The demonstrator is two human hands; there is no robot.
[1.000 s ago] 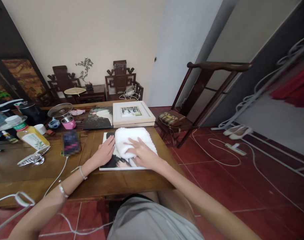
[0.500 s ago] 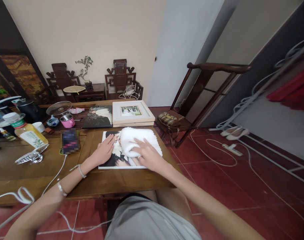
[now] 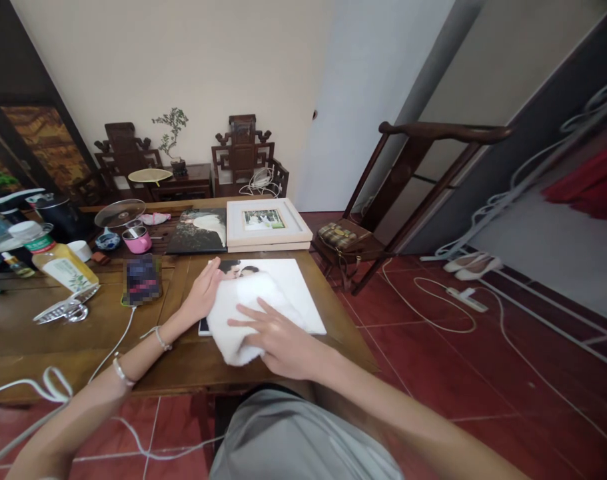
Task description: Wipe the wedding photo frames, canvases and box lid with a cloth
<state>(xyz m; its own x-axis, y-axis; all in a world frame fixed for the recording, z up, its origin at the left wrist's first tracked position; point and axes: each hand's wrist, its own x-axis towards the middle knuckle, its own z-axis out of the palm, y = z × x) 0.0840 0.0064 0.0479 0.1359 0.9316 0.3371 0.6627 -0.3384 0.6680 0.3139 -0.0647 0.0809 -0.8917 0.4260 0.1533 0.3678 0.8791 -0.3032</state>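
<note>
A photo panel point(image 3: 303, 293) with a printed portrait and a white right side lies flat on the wooden table. My right hand point(image 3: 278, 337) presses a fluffy white cloth point(image 3: 243, 293) onto it, some fingers spread over the top and the others bent at its lower edge. The cloth covers most of the picture and hangs past the panel's near edge. At the panel's left edge rests my left hand point(image 3: 203, 291), fingers stretched out and close together, holding nothing.
Behind the panel are a framed photo point(image 3: 268, 225) and a dark photo panel point(image 3: 198, 231). To the left stand a pink cup point(image 3: 137, 240), an oil bottle point(image 3: 58, 260), a silver hair claw point(image 3: 68, 309) and a phone-like object point(image 3: 142, 280) on a white cable. A chair point(image 3: 398, 187) holds a bag.
My right hand has swept the cloth left and toward me, baring the panel's white right side and covering more of the portrait. My left hand has shifted slightly to the left.
</note>
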